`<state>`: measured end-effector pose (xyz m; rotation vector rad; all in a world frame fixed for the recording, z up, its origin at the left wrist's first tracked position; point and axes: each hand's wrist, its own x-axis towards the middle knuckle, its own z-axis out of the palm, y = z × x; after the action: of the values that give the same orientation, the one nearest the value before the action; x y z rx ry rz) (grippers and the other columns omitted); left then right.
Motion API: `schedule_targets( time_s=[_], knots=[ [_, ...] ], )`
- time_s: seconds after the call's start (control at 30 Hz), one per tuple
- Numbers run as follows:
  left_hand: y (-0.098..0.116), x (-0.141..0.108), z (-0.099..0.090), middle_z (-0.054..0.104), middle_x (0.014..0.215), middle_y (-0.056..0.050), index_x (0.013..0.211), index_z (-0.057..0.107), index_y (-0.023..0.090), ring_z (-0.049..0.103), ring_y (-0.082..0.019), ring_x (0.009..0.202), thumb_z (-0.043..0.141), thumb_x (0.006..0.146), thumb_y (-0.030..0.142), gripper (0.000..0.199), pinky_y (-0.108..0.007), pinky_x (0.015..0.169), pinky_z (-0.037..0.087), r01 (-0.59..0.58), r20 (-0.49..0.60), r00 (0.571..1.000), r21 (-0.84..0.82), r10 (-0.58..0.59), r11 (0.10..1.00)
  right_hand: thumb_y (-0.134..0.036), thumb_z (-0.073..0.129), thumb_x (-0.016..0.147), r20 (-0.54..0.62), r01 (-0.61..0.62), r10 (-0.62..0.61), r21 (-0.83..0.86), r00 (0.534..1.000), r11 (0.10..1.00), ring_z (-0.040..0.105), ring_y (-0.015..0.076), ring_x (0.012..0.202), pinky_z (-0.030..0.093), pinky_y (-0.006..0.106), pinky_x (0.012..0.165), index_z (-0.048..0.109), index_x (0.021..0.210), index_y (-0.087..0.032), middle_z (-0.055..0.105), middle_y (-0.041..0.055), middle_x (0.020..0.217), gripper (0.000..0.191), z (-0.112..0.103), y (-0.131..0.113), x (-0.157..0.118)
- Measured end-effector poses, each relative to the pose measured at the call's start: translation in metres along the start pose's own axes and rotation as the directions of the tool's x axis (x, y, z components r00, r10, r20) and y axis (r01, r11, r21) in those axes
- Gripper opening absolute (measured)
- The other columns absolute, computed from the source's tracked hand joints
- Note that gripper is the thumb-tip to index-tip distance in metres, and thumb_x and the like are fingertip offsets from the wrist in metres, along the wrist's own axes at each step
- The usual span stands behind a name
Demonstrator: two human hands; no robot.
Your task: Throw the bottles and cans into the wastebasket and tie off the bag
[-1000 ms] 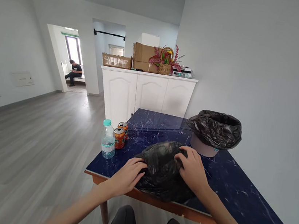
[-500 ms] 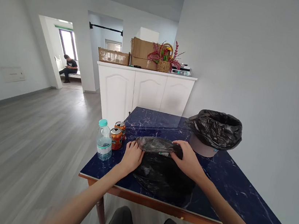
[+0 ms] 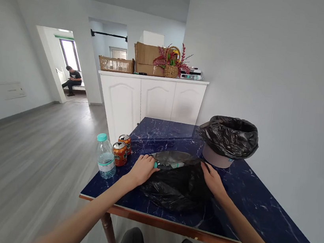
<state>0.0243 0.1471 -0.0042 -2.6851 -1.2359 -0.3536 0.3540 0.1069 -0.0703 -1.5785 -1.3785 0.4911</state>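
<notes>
A black plastic bag (image 3: 170, 192) lies on the dark blue marbled table (image 3: 263, 214) in front of me. My left hand (image 3: 143, 170) is closed on the left side of its mouth, and my right hand (image 3: 213, 180) pinches the rim on the right. Between them the mouth gapes, and part of a clear bottle (image 3: 177, 165) with a teal-and-white label shows inside. A teal cap sits beside my left fingers. Left of that hand stand two orange cans (image 3: 120, 154) and an upright clear bottle (image 3: 106, 162) with a teal cap.
At the table's right, a bin (image 3: 215, 157) lined with a black bag (image 3: 231, 138) stands close to the wall. Behind the table, a white cabinet (image 3: 155, 100) carries cardboard boxes (image 3: 117, 65) and a flower basket (image 3: 171, 71). A person (image 3: 72, 80) sits in a far room.
My right hand has moved right and slightly down with the bag's rim, widening the mouth. More of the bottle inside now shows. The whole view has shifted a little.
</notes>
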Motion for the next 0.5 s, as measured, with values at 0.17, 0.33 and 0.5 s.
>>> schedule_targets(
  time_s=[0.17, 0.33, 0.5],
  knots=[
    [0.02, -0.011, -0.069, 0.074, 0.117, -0.01, 0.128, 0.062, 0.021, 0.067, -0.029, 0.108, 0.051, 0.109, 0.043, 0.031, -0.043, 0.095, 0.047, -0.093, -0.07, 0.993, -0.046, 0.09, 0.995, -0.067, 0.037, 0.099, -0.07, -0.136, 0.138, 0.031, 0.988, 0.99, 0.071, 0.0387, 0.119, 0.056, 0.05, 0.098, 0.075, 0.127, -0.018, 0.077, 0.0161, 0.126, 0.068, -0.013, 0.032, -0.002],
    [0.023, -0.02, -0.154, 0.076, 0.098, -0.004, 0.117, 0.068, 0.022, 0.07, -0.022, 0.085, 0.055, 0.104, 0.058, 0.04, -0.033, 0.077, 0.051, 0.013, -0.207, 0.974, -0.333, -0.087, 0.943, -0.067, 0.042, 0.094, -0.106, -0.136, 0.14, 0.043, 0.984, 0.99, 0.069, 0.0389, 0.121, 0.052, 0.047, 0.103, 0.077, 0.12, -0.019, 0.078, 0.0146, 0.122, 0.065, -0.038, 0.058, -0.014],
    [-0.003, -0.011, -0.2, 0.071, 0.082, -0.003, 0.115, 0.069, 0.019, 0.065, -0.021, 0.074, 0.051, 0.101, 0.066, 0.052, -0.032, 0.07, 0.047, 0.158, -0.346, 0.906, -0.264, -0.246, 0.952, -0.067, 0.045, 0.093, -0.122, -0.102, 0.107, 0.04, 0.987, 0.994, 0.069, 0.0378, 0.118, 0.05, 0.047, 0.106, 0.075, 0.115, -0.021, 0.077, 0.0136, 0.123, 0.059, -0.054, 0.068, -0.029]
  ],
)
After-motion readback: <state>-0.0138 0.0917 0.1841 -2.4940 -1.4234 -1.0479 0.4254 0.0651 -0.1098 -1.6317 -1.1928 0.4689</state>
